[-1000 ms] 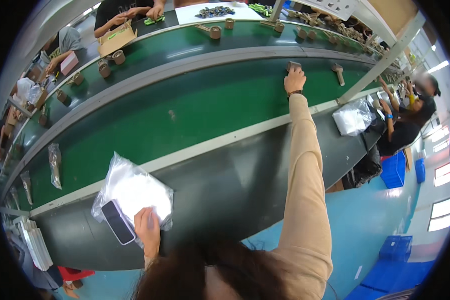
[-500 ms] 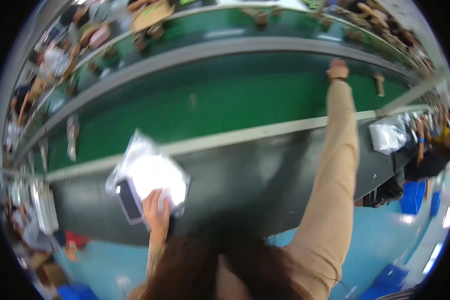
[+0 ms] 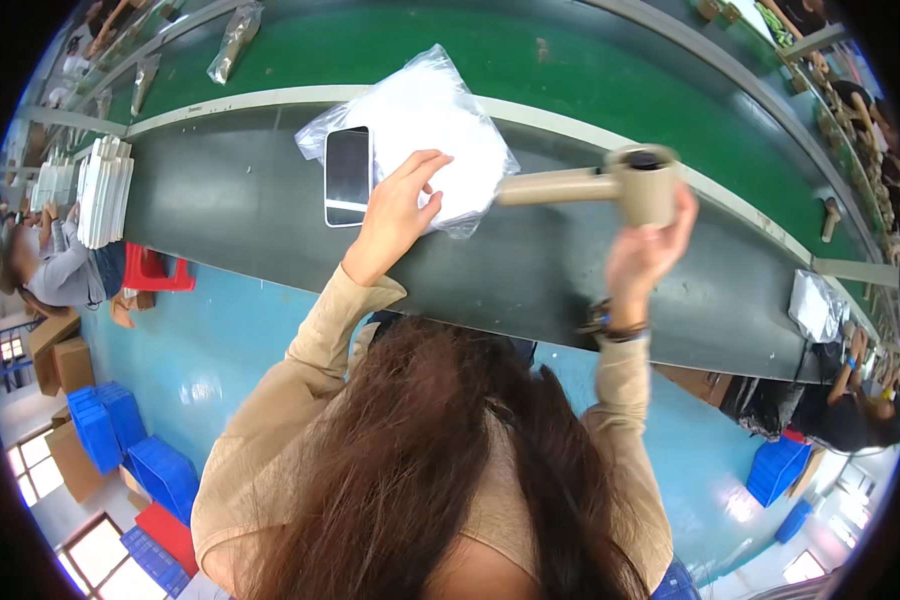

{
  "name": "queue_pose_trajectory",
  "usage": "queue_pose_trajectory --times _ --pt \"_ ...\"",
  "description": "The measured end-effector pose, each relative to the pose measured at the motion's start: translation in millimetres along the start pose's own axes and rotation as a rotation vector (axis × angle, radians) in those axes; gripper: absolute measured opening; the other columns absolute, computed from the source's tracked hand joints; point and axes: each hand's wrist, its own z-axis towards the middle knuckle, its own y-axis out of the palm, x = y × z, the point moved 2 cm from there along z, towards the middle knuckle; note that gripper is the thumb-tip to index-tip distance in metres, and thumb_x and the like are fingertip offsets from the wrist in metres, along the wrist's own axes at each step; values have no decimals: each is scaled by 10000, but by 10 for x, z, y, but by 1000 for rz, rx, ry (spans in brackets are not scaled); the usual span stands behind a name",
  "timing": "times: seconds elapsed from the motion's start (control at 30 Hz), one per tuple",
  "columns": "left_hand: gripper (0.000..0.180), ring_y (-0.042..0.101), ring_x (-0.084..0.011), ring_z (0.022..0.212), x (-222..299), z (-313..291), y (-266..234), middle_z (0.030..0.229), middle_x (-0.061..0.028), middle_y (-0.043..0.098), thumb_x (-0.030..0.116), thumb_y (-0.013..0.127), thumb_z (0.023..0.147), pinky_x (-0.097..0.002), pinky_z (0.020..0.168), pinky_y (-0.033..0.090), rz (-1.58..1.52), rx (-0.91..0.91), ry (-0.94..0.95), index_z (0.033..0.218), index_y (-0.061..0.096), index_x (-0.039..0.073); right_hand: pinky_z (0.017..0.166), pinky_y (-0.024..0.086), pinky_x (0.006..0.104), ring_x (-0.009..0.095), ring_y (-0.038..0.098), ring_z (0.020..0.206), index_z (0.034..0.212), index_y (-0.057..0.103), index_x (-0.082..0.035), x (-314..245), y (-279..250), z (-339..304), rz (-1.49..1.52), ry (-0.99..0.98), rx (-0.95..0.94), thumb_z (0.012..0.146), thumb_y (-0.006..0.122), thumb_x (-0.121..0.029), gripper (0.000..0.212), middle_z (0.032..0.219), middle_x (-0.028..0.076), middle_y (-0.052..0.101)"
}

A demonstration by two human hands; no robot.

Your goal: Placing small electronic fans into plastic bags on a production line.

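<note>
My right hand (image 3: 650, 245) grips a beige hair dryer (image 3: 646, 190) by its round head, above the dark worktop (image 3: 550, 270). The dryer's handle points left, its tip close to a stack of clear plastic bags (image 3: 425, 120). Over the near part of that stack is my left hand (image 3: 402, 208), fingers apart and slightly bent, with nothing seen between them. A phone (image 3: 348, 172) with a dark screen lies on the bags' left side, next to my left hand.
Beyond a pale rail runs a green conveyor belt (image 3: 330, 55) with bagged items (image 3: 235, 42) at far left and another dryer (image 3: 830, 218) at right. White flat packs (image 3: 105, 190) stand at the worktop's left end. Another plastic bag pile (image 3: 815, 305) lies right. Co-workers sit at both ends.
My right hand has come back from the belt and now holds the hair dryer over the worktop. My left hand has stayed by the bags. The view has shifted.
</note>
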Motion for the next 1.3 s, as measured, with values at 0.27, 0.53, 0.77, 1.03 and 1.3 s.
queue_pose_trajectory --times 0.27,0.53,0.77,1.03,1.3 --pt "513 609 -132 723 15 27 -126 1232 -78 578 -47 644 755 -227 627 508 -284 -101 28 1251 596 80 1023 418 433 300 466 1230 1314 387 -57 439 792 -787 -166 -243 -112 704 706 -106 690 1318 178 441" --pt "576 593 -130 744 -96 111 -263 1282 -74 554 -47 631 756 -239 671 526 -429 -106 6 1307 574 110 988 439 431 306 474 1192 1283 380 -45 244 862 -701 -169 -388 11 729 721 -218 674 1322 198 417" --pt "611 577 -105 729 -40 88 -214 1334 -61 524 -51 617 754 -242 701 523 -447 -123 20 1337 556 123 1010 418 436 297 456 1207 1281 364 -61 302 854 -820 -179 -343 87 761 738 -275 675 1315 171 408" --pt "650 529 -72 739 -24 115 -266 1366 -62 485 -86 596 756 -212 714 521 -538 -212 -40 1364 544 138 998 449 433 303 477 1193 1267 353 -69 371 941 -880 -121 -311 71 756 748 -256 672 1315 181 399" --pt "655 498 -53 737 -10 105 -369 1396 -47 451 -95 592 770 -187 718 501 -642 -263 -70 1381 530 135 998 437 430 298 474 1193 1272 350 -61 337 1027 -780 -94 -363 66 762 709 -243 650 1309 180 413"
